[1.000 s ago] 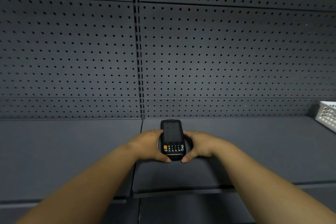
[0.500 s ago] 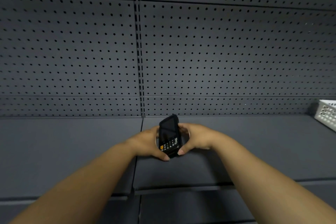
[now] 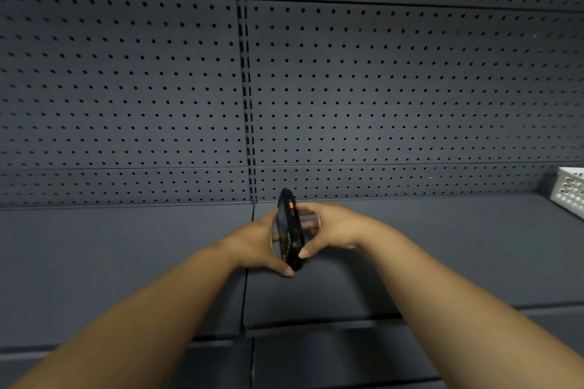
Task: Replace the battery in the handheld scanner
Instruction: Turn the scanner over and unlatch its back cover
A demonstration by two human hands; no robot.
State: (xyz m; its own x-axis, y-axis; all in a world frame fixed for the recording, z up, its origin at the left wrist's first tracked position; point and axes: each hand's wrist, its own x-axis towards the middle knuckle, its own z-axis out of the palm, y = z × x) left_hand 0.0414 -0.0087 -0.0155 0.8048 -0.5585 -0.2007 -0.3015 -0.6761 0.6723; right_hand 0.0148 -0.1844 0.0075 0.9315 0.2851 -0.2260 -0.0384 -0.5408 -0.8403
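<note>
Now held on edge between both hands, above the near part of a dark grey shelf [image 3: 126,262]: one black scanner [image 3: 289,230], screen and keypad facing left, thin side with an orange button turned toward the camera. Long axis running from near to far, far end tipped up toward the pegboard wall [image 3: 379,88].

Left hand [image 3: 256,246] pressed against the keypad face, thumb reaching under the near end. Right hand [image 3: 331,227] closed on the opposite face, the back of the scanner, fingers curled round the far side and thumb at the near corner. Both hands clamped on the scanner, neither free, neither clearly nearer; the scanner sits squarely between them.

Deciding relation for the coming move: the back, where a battery cover most likely sits, lies toward the right hand and away from the camera. Cannot tell from this angle whether any cover or latch is open. Probably a further roll needed to bring the back up into view, left hand steadying, right hand working the cover.

Count: one scanner, two hands, one white slotted basket [image 3: 568,191] at the far right edge of the shelf, well apart from the hands. No spare battery visible anywhere; basket contents hidden. Task judged barely started.
</note>
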